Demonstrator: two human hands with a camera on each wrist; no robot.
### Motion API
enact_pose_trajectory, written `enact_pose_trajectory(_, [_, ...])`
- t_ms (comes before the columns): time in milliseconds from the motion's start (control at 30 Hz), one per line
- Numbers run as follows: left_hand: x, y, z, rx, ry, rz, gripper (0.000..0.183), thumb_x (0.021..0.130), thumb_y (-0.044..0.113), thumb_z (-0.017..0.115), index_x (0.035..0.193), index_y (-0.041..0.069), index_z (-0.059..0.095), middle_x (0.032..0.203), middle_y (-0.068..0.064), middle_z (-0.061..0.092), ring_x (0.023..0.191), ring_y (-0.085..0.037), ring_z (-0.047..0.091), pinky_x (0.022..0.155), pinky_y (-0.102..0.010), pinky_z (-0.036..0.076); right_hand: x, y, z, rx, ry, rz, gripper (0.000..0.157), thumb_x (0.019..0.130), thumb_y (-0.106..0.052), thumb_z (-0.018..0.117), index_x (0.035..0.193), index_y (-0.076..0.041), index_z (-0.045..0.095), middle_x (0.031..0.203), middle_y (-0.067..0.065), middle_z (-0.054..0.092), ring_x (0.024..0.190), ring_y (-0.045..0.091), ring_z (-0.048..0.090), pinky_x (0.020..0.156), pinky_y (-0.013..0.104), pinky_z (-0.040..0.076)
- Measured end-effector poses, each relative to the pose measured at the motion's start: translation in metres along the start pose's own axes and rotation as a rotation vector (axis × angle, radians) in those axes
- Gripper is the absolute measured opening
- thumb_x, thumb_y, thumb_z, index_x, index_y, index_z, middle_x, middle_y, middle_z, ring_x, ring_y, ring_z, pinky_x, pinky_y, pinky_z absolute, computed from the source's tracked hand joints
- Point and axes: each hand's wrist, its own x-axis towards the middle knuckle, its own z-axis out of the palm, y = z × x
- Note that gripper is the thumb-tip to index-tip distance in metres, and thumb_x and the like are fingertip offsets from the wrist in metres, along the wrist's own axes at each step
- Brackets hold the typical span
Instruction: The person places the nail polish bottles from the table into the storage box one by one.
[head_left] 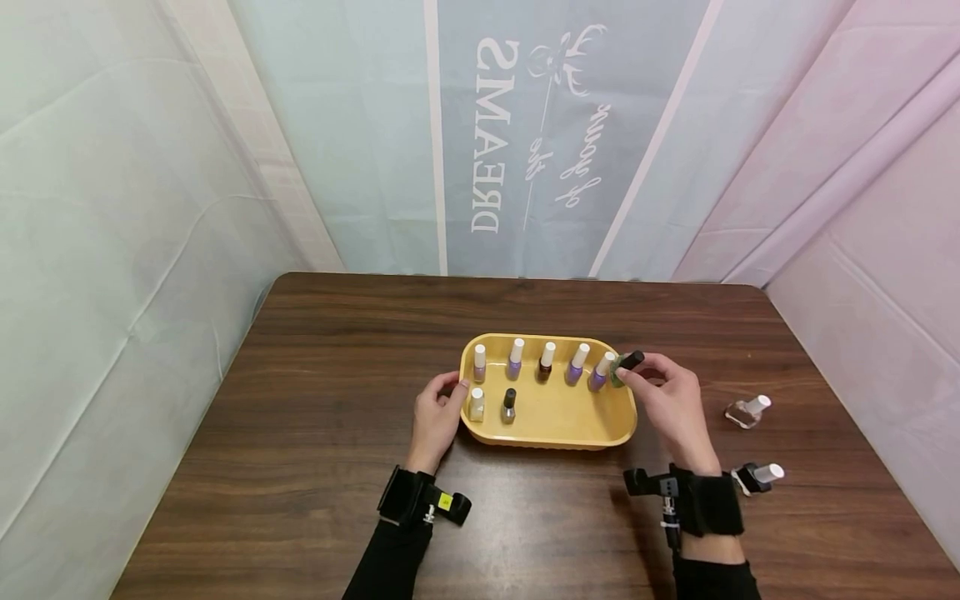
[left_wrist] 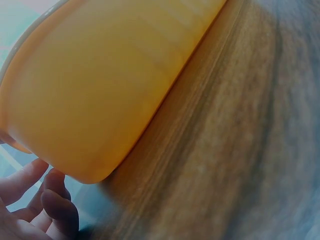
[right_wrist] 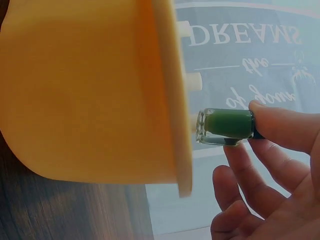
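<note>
A yellow tray (head_left: pixel 558 429) sits on the table with several nail polish bottles standing in it. Along its back side stand white-capped bottles, among them a dark brown one (head_left: pixel 546 367) and a purple one (head_left: pixel 575 371). At the front left are a pale white-capped bottle (head_left: pixel 477 406) and a black-capped bottle (head_left: pixel 509 408). My left hand (head_left: pixel 435 421) holds the tray's left end, thumb at the rim and fingers outside. Between thumb and fingers my right hand (head_left: pixel 673 408) pinches a green nail polish bottle (right_wrist: pixel 229 124) by its black cap, tilted at the tray's back right rim.
Right of the tray, a brownish clear bottle (head_left: pixel 744 412) with a white cap lies on the wooden table (head_left: pixel 315 433). Closer to me, by the right wrist, is a black bottle (head_left: pixel 752 478) with a white cap. Fabric curtains (head_left: pixel 375 150) hang beyond the table.
</note>
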Motion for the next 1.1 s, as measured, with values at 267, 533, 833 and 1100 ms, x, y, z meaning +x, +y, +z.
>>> enact_pose_trajectory(267, [0.0,0.0,0.0,0.0,-0.004,0.0,0.035,0.087,0.034,0.061,0.111,0.009,0.066,0.101,-0.008,0.065,0.056,-0.011,0.051,0.05,-0.022,0.041,-0.004,-0.001,0.0,-0.011,-0.011,0.006,0.038,0.087,-0.037,0.062,0.11,-0.006,0.064,0.1,0.011,0.061,0.085,0.02,0.053,0.061,0.025,0.041])
enact_pose_trajectory(533, [0.0,-0.001,0.0,0.003,0.004,0.003,0.034,0.087,0.033,0.061,0.111,0.009,0.066,0.099,-0.008,0.065,0.056,-0.01,0.051,0.05,-0.022,0.041,-0.006,-0.003,0.005,-0.004,-0.015,0.004,0.035,0.085,-0.035,0.065,0.103,-0.006,0.065,0.096,0.01,0.062,0.084,0.019,0.053,0.063,0.024,0.043])
enact_pose_trajectory(833, [0.0,-0.001,0.001,-0.001,0.0,-0.006,0.033,0.087,0.033,0.061,0.11,0.01,0.067,0.098,-0.007,0.064,0.055,-0.011,0.051,0.05,-0.022,0.04,-0.007,-0.004,0.014,-0.015,-0.05,-0.003,0.037,0.084,-0.035,0.066,0.108,-0.007,0.065,0.097,0.01,0.062,0.086,0.021,0.052,0.062,0.024,0.045])
enact_pose_trajectory(1100, [-0.001,0.0,0.001,-0.016,0.006,0.012,0.035,0.087,0.032,0.062,0.113,0.008,0.066,0.1,-0.009,0.065,0.054,-0.008,0.049,0.049,-0.021,0.039,-0.009,-0.009,0.024,-0.029,-0.101,-0.009,0.032,0.084,-0.032,0.067,0.103,-0.007,0.066,0.097,0.011,0.062,0.087,0.022,0.051,0.066,0.03,0.044])
